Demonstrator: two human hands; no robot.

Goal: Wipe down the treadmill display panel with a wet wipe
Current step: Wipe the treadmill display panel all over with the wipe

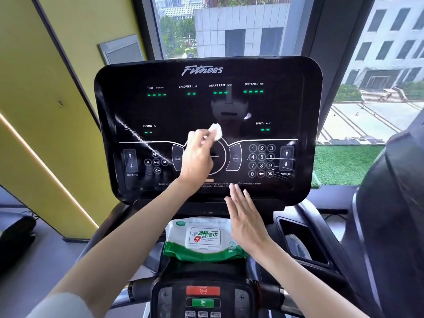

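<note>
head | left hand (197,157) pinches wet wipe (216,130), hiding display panel (183,106) centre dial | right hand (245,216) flat, empty

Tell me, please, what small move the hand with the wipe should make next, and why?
Probably sweep the wet wipe sideways across the display panel: the left hand holds it at the panel's centre, so both sides likely remain unwiped.

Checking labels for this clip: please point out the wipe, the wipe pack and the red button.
wipe (216,130), head view, on the bunched white wad above the left hand's fingers.
wipe pack (204,239), head view, on its white lid label.
red button (203,290), head view, on its middle.
</note>
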